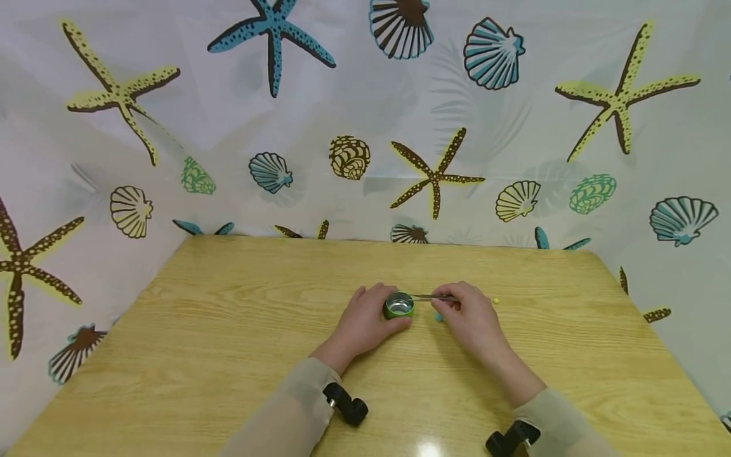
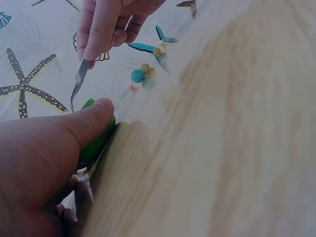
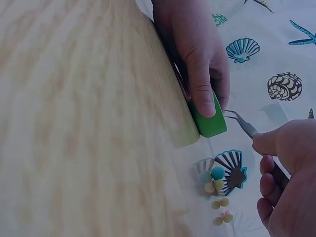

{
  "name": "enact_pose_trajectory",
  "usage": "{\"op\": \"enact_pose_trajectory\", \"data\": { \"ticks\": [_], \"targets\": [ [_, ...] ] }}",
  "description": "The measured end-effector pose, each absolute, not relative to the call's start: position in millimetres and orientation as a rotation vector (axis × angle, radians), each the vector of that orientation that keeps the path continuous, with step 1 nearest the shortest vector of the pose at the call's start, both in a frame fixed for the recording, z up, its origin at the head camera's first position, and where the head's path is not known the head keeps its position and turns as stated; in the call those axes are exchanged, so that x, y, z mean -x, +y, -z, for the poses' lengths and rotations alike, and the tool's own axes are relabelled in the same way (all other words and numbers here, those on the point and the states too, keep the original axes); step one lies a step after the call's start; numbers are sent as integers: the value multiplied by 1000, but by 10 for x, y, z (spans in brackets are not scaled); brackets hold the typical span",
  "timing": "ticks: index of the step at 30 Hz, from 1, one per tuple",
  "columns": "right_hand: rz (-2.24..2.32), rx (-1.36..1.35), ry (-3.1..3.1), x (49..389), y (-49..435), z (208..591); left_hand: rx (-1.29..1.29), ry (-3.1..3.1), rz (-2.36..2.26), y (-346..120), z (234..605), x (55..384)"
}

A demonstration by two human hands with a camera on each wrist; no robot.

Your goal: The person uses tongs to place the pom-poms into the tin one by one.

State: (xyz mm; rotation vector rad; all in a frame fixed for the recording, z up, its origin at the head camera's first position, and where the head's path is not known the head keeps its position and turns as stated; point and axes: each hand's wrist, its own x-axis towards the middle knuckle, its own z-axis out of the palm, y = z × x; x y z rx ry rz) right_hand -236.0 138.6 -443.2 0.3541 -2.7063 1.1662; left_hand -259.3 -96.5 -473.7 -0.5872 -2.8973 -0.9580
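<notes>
My left hand (image 1: 365,320) grips a small round green container (image 3: 213,127) with a shiny metal inside, which sits on the wooden table. Its thumb presses along the near side, and the other fingers curve round the far side, partly hidden. In my right hand (image 1: 473,320) a pair of metal tweezers (image 3: 244,125) is pinched between thumb and fingers. The tweezers' bent tips reach the container's rim from the right, slightly apart in the right wrist view. A blue ball (image 3: 217,173) lies on the table below the right fingers.
Small yellow balls (image 3: 219,185) lie near the blue one, and another yellow ball (image 1: 495,301) rests right of my right hand. Pale pink balls (image 2: 132,88) show in the left wrist view. Behind the table (image 1: 240,304) hangs a white cloth (image 1: 320,108) printed with shells and starfish.
</notes>
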Motion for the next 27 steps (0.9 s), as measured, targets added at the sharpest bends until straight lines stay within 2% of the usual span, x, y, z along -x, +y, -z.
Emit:
{"op": "enact_pose_trajectory", "data": {
  "ticks": [10,27],
  "targets": [
    [-1256,-282,-2662,2341,1512,4410,593,-2897,945,-957,4762,2638],
    [-1423,-126,-2704,2110,1944,4507,580,-2914,937,-942,4770,2631]
  ]
}}
